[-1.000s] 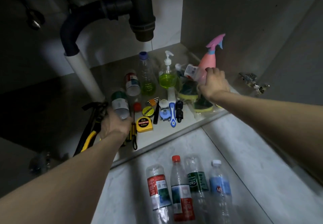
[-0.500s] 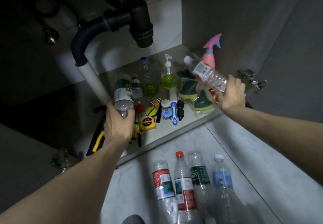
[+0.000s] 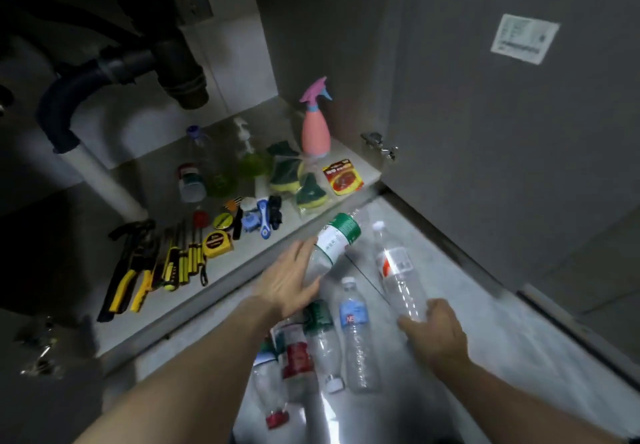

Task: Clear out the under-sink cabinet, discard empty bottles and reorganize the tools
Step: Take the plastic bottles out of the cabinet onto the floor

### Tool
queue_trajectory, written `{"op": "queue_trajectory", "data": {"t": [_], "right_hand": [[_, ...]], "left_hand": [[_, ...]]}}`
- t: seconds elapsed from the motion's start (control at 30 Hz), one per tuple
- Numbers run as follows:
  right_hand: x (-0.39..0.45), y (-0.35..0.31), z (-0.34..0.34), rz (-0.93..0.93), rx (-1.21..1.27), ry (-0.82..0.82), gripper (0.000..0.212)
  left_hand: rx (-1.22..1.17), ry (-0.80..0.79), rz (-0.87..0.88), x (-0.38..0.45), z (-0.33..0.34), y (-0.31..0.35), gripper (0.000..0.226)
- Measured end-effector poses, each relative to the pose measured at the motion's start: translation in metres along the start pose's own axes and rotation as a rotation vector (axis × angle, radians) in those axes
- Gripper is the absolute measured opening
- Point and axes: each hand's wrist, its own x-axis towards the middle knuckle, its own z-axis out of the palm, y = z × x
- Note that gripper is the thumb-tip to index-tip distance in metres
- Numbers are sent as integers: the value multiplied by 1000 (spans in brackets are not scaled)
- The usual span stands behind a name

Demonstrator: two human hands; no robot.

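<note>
Hands are shown over the tiled floor [image 3: 485, 322] in front of the cabinet shelf [image 3: 242, 256]. A green-labelled bottle [image 3: 334, 241] is held by the left hand [image 3: 289, 286] at 12 o'clock of centre, its fingers [image 3: 301, 253] extended along the base. A red-and-white-labelled bottle [image 3: 398, 270] is gripped at its base by the right hand [image 3: 434, 334] at 4 o'clock, fingers curled round it. Four empty bottles [image 3: 353, 329] are laid on the floor between the forearms. Pliers [image 3: 128, 270], screwdrivers [image 3: 183, 260] and a tape measure [image 3: 217, 243] are seen at 9 o'clock on the shelf; a pink spray bottle [image 3: 314, 132] is stood at 12 o'clock.
</note>
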Motion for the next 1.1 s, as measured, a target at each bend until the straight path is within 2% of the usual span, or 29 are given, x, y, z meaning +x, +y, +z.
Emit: {"op": "queue_trajectory", "data": {"t": [0.1,0.17,0.3,0.4,0.5,0.8,0.9,1.0,1.1], "right_hand": [[-9,33,3,171,-48,-59,54],[-8,41,2,220,-96,-87,57],[-6,45,5,175,-159,-112,61],[-9,43,14,190,-158,-196,65],[-13,45,19,193,-217,-242,59],[-12,44,20,177,-320,-326,50],[-12,32,17,154,-359,-293,52],[-13,7,10,115,-391,-164,59],[0,-31,11,22,-368,-36,56]], "left_hand": [[-85,-82,-65,27,33,25,76],[-129,-109,-120,40,52,37,74],[-128,-141,-156,57,78,44,78],[-124,-100,-113,66,85,41,81],[-41,-48,-92,78,88,34,86],[49,-183,-116,95,88,15,62],[16,-206,-147,96,84,14,49],[-27,-175,-161,99,74,12,37],[-29,-195,-171,103,47,4,39]]}}
